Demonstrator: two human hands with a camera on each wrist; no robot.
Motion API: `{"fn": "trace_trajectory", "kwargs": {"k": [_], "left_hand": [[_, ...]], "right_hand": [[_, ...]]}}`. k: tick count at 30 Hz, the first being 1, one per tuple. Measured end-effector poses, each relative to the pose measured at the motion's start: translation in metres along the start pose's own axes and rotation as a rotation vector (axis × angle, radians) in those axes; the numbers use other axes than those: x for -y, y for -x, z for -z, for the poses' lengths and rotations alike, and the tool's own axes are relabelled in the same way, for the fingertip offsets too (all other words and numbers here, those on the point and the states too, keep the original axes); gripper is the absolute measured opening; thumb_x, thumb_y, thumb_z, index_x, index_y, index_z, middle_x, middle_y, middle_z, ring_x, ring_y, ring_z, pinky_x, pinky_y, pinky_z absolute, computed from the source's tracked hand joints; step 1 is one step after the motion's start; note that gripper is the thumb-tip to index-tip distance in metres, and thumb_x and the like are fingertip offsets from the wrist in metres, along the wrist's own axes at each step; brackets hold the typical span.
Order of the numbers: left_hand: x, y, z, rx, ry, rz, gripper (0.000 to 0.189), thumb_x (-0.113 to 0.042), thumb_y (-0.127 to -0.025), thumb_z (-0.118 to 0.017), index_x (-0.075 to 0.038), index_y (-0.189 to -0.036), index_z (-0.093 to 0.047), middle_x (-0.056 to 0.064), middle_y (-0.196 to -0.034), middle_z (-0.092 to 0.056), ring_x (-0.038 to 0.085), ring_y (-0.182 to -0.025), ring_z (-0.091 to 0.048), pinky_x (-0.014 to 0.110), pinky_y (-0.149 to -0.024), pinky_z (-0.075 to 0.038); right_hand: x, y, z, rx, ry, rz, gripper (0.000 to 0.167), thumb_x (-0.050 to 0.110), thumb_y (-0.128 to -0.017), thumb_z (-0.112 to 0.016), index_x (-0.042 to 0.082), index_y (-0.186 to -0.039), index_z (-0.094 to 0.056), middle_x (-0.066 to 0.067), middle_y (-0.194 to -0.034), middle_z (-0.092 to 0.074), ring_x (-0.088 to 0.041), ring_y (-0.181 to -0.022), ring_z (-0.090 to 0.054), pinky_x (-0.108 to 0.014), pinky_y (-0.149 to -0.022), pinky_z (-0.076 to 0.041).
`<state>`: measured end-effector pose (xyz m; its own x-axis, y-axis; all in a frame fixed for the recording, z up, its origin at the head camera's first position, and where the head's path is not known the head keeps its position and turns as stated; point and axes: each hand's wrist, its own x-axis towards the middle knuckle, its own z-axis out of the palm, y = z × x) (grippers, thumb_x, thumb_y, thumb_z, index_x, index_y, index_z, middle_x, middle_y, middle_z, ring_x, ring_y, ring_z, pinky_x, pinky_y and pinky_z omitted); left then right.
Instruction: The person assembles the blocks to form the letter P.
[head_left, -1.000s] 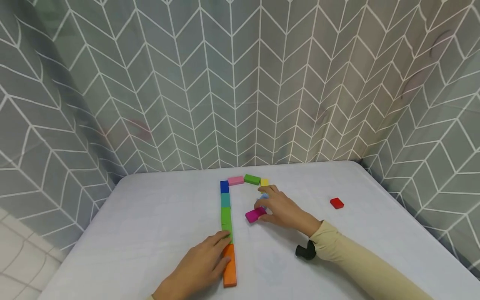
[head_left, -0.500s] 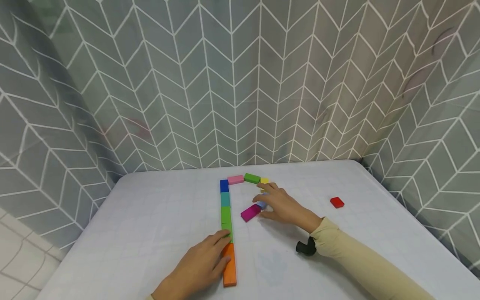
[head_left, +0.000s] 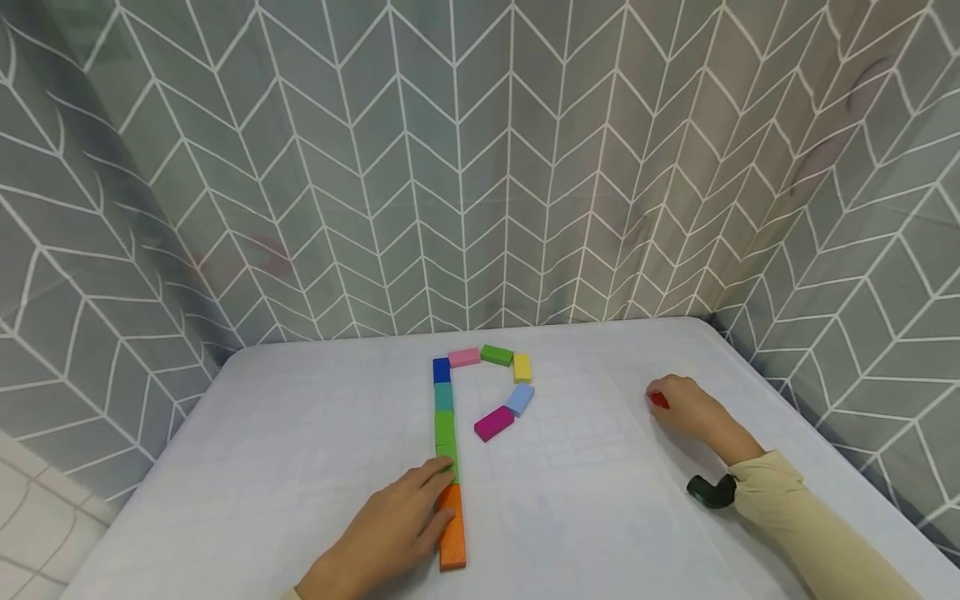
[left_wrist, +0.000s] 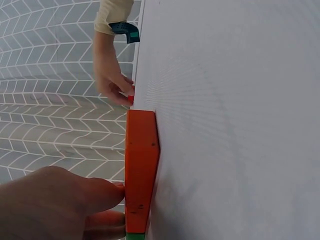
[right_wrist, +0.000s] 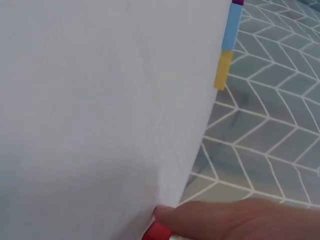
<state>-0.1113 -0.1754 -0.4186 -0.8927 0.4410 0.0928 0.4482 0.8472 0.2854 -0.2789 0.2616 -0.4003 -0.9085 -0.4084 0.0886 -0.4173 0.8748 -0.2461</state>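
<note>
My left hand (head_left: 397, 527) rests beside the bottom of a column of blocks, fingertips on the light green block (head_left: 445, 428) and thumb against the orange block (head_left: 453, 546). Above these, the column continues with a teal block (head_left: 444, 397) and a blue block (head_left: 441, 371). From its top, pink (head_left: 464, 357), dark green (head_left: 497, 355), yellow (head_left: 522, 367), light blue (head_left: 520, 399) and magenta (head_left: 494, 423) blocks curve round to the right. Far to the right, my right hand (head_left: 693, 417) pinches a small red block (head_left: 659, 400) between thumb and fingers; the hand partly hides it.
A white cloth covers the table (head_left: 585, 517). Patterned grey curtains (head_left: 480, 167) hang behind it and along both sides. A dark wrist device (head_left: 711, 492) sits at the right cuff, just over the tabletop.
My right hand has left the magenta block, which was turned and shifted left against the light blue one, and moved right to the red block. The left hand stays in place.
</note>
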Motion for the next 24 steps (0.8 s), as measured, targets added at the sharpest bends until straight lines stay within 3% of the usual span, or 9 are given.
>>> {"fn": "trace_trajectory", "kwargs": {"k": [5,11,16,20,24], "left_hand": [[0.0,0.002,0.0,0.01,0.007,0.018,0.051,-0.031,-0.102,-0.068,-0.005,-0.145,-0.06,0.006,-0.151,-0.052,0.023,-0.128,-0.057,0.045,-0.102,-0.053],[0.0,0.001,-0.002,0.016,0.014,0.018,0.051,-0.031,-0.102,-0.068,-0.005,-0.145,-0.059,0.005,-0.151,-0.051,0.023,-0.128,-0.058,0.044,-0.102,-0.053],[0.0,0.0,-0.003,0.026,0.024,0.015,0.051,-0.032,-0.102,-0.068,-0.005,-0.145,-0.06,0.006,-0.152,-0.052,0.024,-0.128,-0.058,0.045,-0.101,-0.053],[-0.001,-0.001,-0.005,0.031,0.035,0.012,0.051,-0.033,-0.102,-0.068,-0.006,-0.144,-0.061,0.006,-0.151,-0.052,0.024,-0.128,-0.058,0.045,-0.101,-0.054],[-0.002,-0.002,-0.008,0.049,0.041,0.018,0.052,-0.035,-0.102,-0.069,-0.006,-0.144,-0.061,0.007,-0.151,-0.052,0.024,-0.127,-0.059,0.046,-0.1,-0.054]], "right_hand": [[0.026,-0.007,-0.006,-0.034,-0.112,0.108,0.022,-0.009,-0.085,-0.077,-0.007,-0.106,-0.07,-0.015,-0.098,-0.068,-0.03,-0.087,-0.064,-0.047,-0.078,-0.059],[0.11,-0.023,-0.02,-0.057,-0.294,0.313,0.037,-0.006,-0.086,-0.081,-0.005,-0.121,-0.068,-0.013,-0.112,-0.071,-0.026,-0.095,-0.066,-0.043,-0.081,-0.061],[0.176,-0.038,-0.038,-0.032,-0.345,0.473,0.043,-0.002,-0.088,-0.081,0.0,-0.128,-0.067,-0.007,-0.117,-0.07,-0.024,-0.104,-0.063,-0.042,-0.089,-0.059],[0.204,-0.048,-0.054,0.012,-0.317,0.517,0.045,0.0,-0.09,-0.08,0.002,-0.132,-0.066,-0.008,-0.122,-0.07,-0.025,-0.107,-0.06,-0.033,-0.092,-0.057],[0.215,-0.054,-0.066,0.055,-0.281,0.499,0.045,0.001,-0.091,-0.08,0.005,-0.133,-0.066,-0.008,-0.122,-0.069,-0.025,-0.108,-0.062,-0.029,-0.093,-0.056]]}}
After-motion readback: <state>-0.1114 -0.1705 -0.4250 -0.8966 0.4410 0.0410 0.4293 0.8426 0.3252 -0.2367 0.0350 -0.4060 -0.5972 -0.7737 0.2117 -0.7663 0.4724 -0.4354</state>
